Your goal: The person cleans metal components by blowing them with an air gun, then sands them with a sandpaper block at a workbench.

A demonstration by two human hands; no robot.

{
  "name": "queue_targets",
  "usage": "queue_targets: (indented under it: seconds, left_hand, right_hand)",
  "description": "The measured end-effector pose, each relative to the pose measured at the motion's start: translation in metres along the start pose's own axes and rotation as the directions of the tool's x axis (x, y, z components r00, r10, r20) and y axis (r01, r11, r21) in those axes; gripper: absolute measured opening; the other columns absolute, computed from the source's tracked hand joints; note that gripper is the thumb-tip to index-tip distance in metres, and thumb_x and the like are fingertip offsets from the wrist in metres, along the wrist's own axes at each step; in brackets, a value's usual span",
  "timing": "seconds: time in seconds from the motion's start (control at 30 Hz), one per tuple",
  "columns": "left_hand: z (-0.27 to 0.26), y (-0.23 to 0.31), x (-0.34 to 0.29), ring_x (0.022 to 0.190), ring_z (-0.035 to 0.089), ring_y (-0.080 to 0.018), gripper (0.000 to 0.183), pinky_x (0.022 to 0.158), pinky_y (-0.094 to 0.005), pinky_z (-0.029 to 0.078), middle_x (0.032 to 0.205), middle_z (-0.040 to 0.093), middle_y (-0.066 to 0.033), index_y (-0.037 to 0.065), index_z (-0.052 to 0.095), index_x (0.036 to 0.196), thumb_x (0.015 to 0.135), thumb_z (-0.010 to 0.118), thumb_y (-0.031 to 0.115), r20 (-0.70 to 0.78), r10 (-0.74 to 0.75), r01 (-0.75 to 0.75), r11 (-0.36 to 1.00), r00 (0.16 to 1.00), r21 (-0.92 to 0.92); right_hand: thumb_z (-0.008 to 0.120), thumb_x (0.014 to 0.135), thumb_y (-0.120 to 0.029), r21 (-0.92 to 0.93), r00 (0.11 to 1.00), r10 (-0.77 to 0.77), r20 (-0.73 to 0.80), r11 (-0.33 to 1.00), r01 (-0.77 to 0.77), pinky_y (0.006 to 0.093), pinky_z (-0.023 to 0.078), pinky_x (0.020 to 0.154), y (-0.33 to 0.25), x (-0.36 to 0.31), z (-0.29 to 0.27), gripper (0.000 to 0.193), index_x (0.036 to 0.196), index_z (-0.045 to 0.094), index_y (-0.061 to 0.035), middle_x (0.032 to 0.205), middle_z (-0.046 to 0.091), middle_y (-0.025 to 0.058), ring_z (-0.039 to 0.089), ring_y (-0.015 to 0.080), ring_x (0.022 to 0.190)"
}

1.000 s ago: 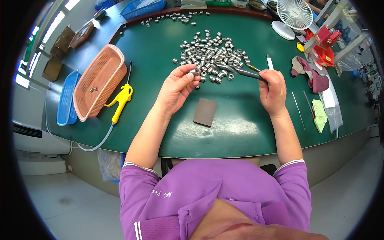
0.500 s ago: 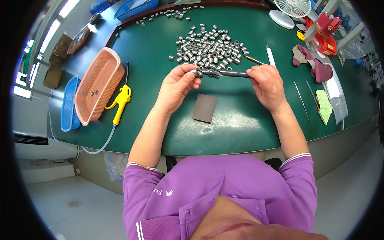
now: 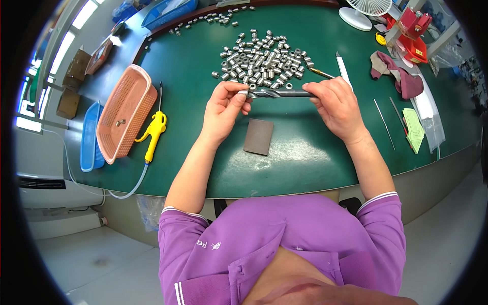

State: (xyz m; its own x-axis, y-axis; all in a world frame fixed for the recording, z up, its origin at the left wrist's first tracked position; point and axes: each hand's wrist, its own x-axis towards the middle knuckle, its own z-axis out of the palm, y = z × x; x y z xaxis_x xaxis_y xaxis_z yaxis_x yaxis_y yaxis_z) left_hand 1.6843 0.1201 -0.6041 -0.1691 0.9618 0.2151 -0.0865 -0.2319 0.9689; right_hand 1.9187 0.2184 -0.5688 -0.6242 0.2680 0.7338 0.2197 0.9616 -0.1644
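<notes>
A dark spiral-fluted drill bit (image 3: 277, 93) is held level above the green table. My right hand (image 3: 336, 108) pinches its plain shank end between thumb and fingers. At the other end my left hand (image 3: 221, 111) is closed on a small silver metal bushing (image 3: 244, 93), which sits at the bit's tip; how far the bit enters it is hidden by the fingers. Just beyond the bit lies a heap of similar metal bushings (image 3: 262, 60). A flat brown rectangular pad (image 3: 258, 136) lies on the table below the bit, nearer to me.
To the left are a pink basket (image 3: 118, 144) with a few bushings inside, a blue basket (image 3: 90, 158) and a yellow air gun (image 3: 154, 133) with its hose. A white-handled blade (image 3: 343, 71), thin rods, green paper (image 3: 414, 130), a maroon-grey cloth (image 3: 404, 81) and a fan (image 3: 356, 19) stand rightward.
Both hands stay on the drill bit and bushing. My right hand has shifted slightly left along with the bit, and its fingers look more extended. The view has tilted slightly.
</notes>
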Motion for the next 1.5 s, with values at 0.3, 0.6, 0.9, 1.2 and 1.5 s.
queue_targets:
  seconds: [0.3,0.6,0.9,1.2,1.5]
  left_hand:
    - [0.0,0.0,-0.001,0.07,0.052,-0.0074,0.014,0.063,-0.0214,0.044,0.085,0.055,-0.0042,0.004,0.05,0.101,0.088,0.051,0.008,0.018,0.033,-0.034,0.999,0.999,0.031]
    - [-0.002,0.004,-0.003,0.072,0.053,-0.0082,0.015,0.065,-0.0217,0.045,0.09,0.054,-0.0047,0.003,0.051,0.1,0.086,0.052,0.006,0.039,0.144,-0.149,0.977,0.989,0.151]
    - [-0.005,0.001,-0.001,0.071,0.052,-0.0086,0.014,0.065,-0.0209,0.045,0.087,0.053,-0.0048,0.002,0.051,0.098,0.086,0.053,0.007,0.083,0.216,-0.231,0.926,0.973,0.297]
    - [-0.002,0.0,0.0,0.07,0.048,-0.0076,0.01,0.062,-0.0206,0.041,0.083,0.052,-0.0038,0.004,0.048,0.097,0.087,0.05,0.008,0.06,-0.006,0.001,0.996,0.998,0.094]
    - [-0.006,0.001,0.001,0.079,0.054,-0.0181,0.015,0.072,-0.028,0.045,0.089,0.056,-0.0096,0.002,0.049,0.095,0.082,0.056,0.003,0.137,0.386,-0.403,0.783,0.912,0.474]
  right_hand:
    - [0.064,0.065,-0.002,-0.003,0.999,0.026,0.036,1.0,-0.026,0.0352,0.041,0.064,-0.001,-0.002,-0.004,0.034,0.096,0.054,-0.0097,0.071,0.047,0.0045,0.047,0.024,0.068]
    - [0.056,0.079,-0.013,0.172,0.972,0.193,0.133,0.961,-0.215,0.036,0.043,0.063,-0.003,-0.004,-0.004,0.013,0.091,0.054,-0.007,0.074,0.054,0.0081,0.051,0.027,0.069]
    - [0.053,0.082,-0.016,0.185,0.921,0.316,0.229,0.914,-0.36,0.0365,0.043,0.065,-0.004,-0.008,-0.003,0.013,0.091,0.055,-0.0071,0.076,0.055,0.0086,0.054,0.0271,0.074]
    - [0.059,0.076,-0.013,0.047,0.998,0.06,-0.011,0.997,-0.059,0.0355,0.041,0.061,-0.004,-0.003,-0.003,0.017,0.091,0.055,-0.008,0.071,0.05,0.0067,0.048,0.0251,0.066]
    - [0.045,0.088,-0.026,0.284,0.854,0.433,0.289,0.813,-0.508,0.0329,0.043,0.061,-0.005,-0.01,0.002,0.024,0.082,0.054,-0.0042,0.07,0.054,0.0077,0.054,0.0245,0.068]
